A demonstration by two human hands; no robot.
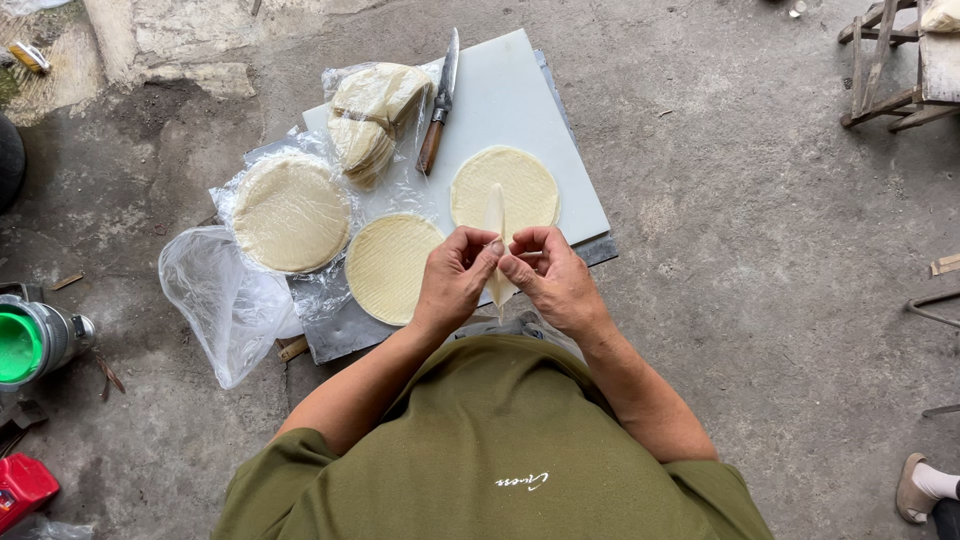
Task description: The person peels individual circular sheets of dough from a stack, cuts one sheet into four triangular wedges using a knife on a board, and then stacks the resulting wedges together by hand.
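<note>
1. Head view: left hand [455, 280] and right hand [550, 280] pinch a folded pastry wrapper [496, 225] between fingertips, above the white cutting board's [520, 100] near edge.
2. Its long axis runs near-to-far, one tip pointing away.
3. Clear plastic wrapping [225, 300] spills off the board's left edge; a knife [440, 100] lies toward the far edge.

The folded wrapper [496, 225] pinched at mid-frame looked thin, matt and floury, like pale dough. So did the round wrapper [505, 185] on the white cutting board [500, 90], which was smooth, dull plastic. The knife [441, 100] at the top centre showed a shiny metal blade and a brown wooden handle. Clear, glossy, crinkled plastic film [225, 300] lay left of centre. The concrete floor [760, 200] was rough and grey. At the left edge, a metal canister [55, 335] gleamed.
</note>
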